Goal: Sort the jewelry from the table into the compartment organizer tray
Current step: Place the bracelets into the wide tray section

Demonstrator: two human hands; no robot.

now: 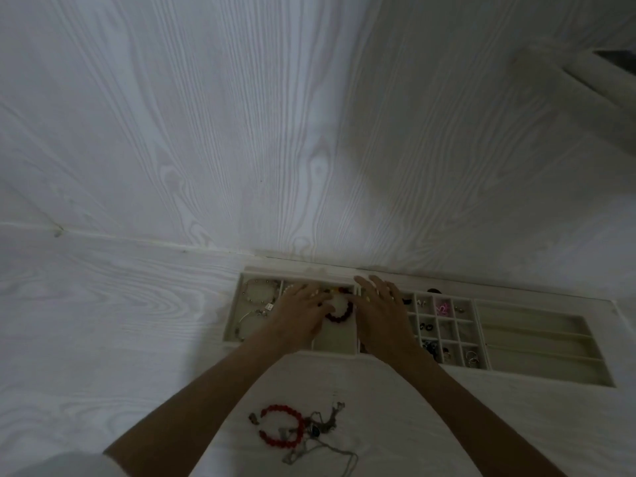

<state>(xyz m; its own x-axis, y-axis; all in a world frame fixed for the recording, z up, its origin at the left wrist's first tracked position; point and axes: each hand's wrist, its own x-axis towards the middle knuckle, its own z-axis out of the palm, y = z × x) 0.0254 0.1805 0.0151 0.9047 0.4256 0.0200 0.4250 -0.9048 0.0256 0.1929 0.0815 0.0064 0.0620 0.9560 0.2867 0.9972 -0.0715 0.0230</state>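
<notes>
- The left hand [303,313] reaches into the organizer tray [537,378], which sits on the white wood-grain surface [120,304] against the wall [275,115].
- Its fingers are spread and only slightly bent over a middle compartment, and its thumb side lies next to a dark red bead bracelet [340,313]; whether it pinches the bracelet I cannot tell.
- The right hand [378,306] lies just right of that bracelet, fingers straight and fanned over the divider, with rings showing on them; it appears released, holding nothing.
- The dark red bead bracelet lies in the compartment between the two hands, and a few coloured beads [335,290] show at the far end of the same section.
- The leftmost compartment holds pale bead and chain bracelets [256,297].
- Right of the hands, a grid of small cells carries tiny pieces: a pink item [442,308], dark rings [426,328] and silver rings [472,359].
- The long slots at the tray's far right show only their lining.
- Near the person, on a white cloth [395,407], lies a bright red bead bracelet [282,425], touching a tangle of grey chains [320,430].
</notes>
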